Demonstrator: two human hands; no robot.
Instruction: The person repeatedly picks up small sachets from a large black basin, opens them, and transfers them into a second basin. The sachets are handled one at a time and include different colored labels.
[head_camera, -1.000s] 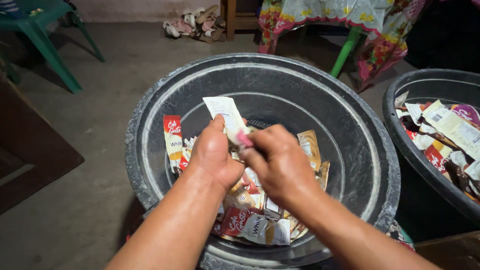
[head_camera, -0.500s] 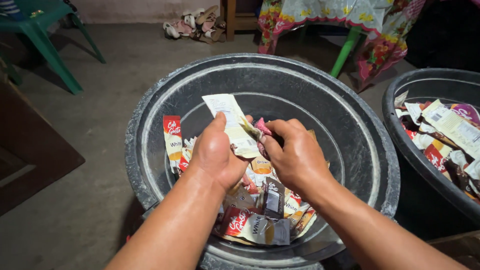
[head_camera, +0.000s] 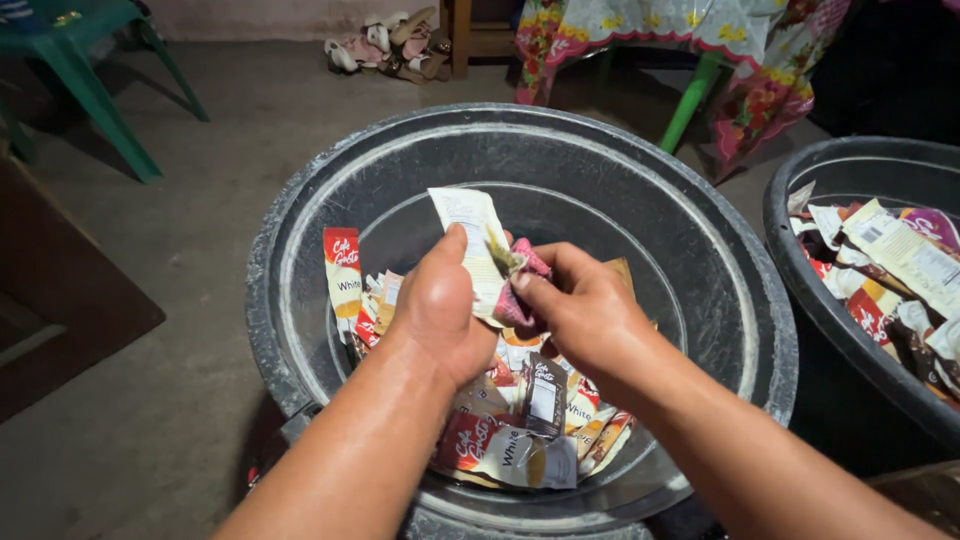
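Single view only, a head-worn camera on the person, looking steeply down and forward over both forearms. It sits close: the left hand (head_camera: 440, 315) and right hand (head_camera: 585, 320) fill the frame centre, directly above the large round dark grey plastic basin (head_camera: 300, 230). The upper frame reaches further out across the grey concrete floor (head_camera: 230, 130) to a green plastic chair (head_camera: 80, 60) at far left. A second dark round tub (head_camera: 800, 180) is cut off by the right edge. No second view shares the scene.
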